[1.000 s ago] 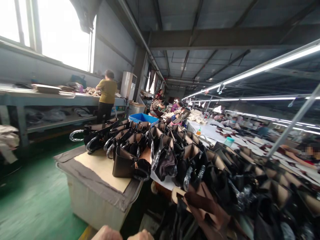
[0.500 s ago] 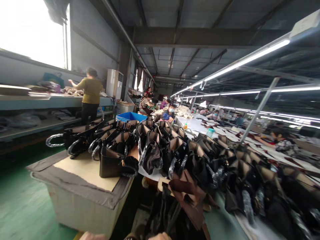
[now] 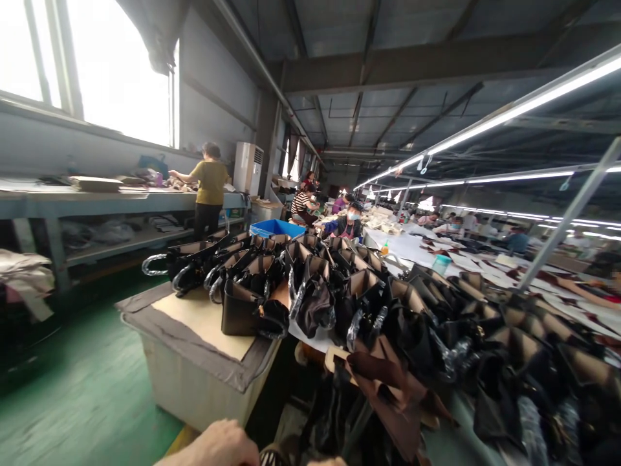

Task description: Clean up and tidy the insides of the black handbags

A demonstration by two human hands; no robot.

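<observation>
Only the top of my left hand [image 3: 220,445] shows at the bottom edge, its fingers out of sight below the frame. A thin sliver of my right hand [image 3: 328,461] shows just right of it, fingers hidden too. Between them lies a dark object [image 3: 273,456] that I cannot make out. Ahead of my hands several dark brown handbags [image 3: 310,291] with tan linings and plastic-wrapped handles stand packed on a long table. A loose brown leather piece [image 3: 388,388] hangs at the near edge of the pile.
A cloth-covered work block [image 3: 194,362] with a cardboard sheet juts into the green floor [image 3: 72,388] on the left. A person in a yellow top [image 3: 209,194] stands at a shelf bench by the windows. A blue bin [image 3: 276,228] and seated workers lie farther back.
The view swung right and then back left. My left hand has risen further into view at the bottom edge. The person in yellow now reaches over the bench.
</observation>
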